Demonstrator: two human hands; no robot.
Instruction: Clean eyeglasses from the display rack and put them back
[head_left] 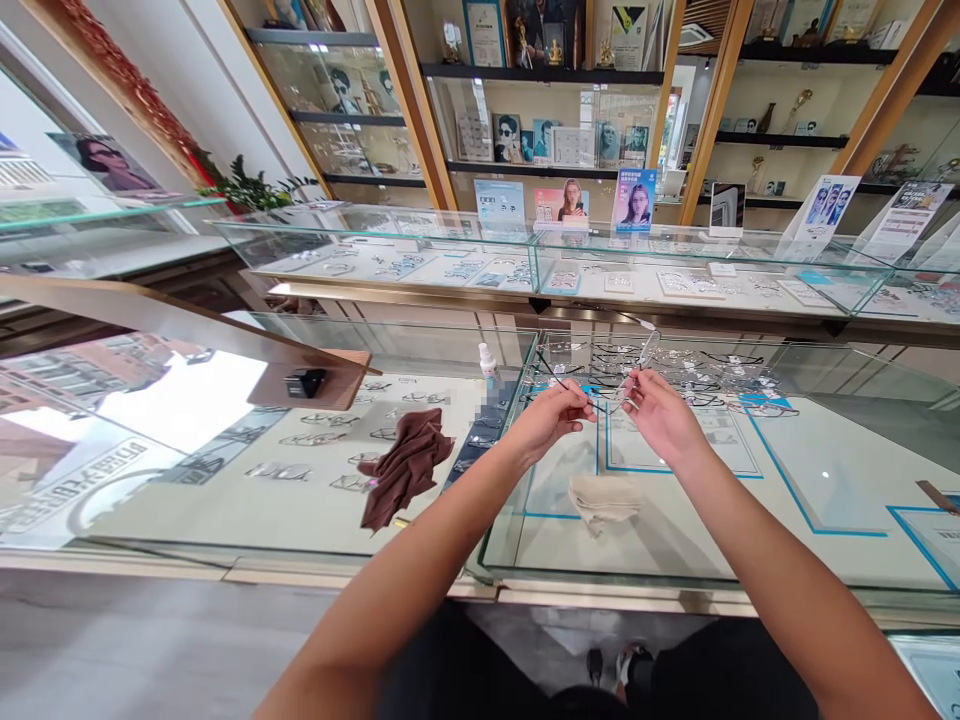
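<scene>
A pair of eyeglasses (649, 345) is held up above the glass counter, between my two hands. My left hand (556, 418) pinches one side of it, with a dark temple arm sticking up and to the left. My right hand (664, 418) has its fingers closed on the other side, near a pale-tipped temple arm that points upward. The lenses are thin and hard to make out. Below the hands, a crumpled beige cloth (606, 498) lies on the counter. Just beyond them, several eyeglass frames (731, 372) are laid out in rows.
Left of my arm lie a bunched brown cloth (409, 465) and a small white spray bottle (487, 360). A wood-edged mirror (180, 400) leans over the left counter. Another glass display case (420, 262) runs across behind, with upright ad cards (636, 200) on top.
</scene>
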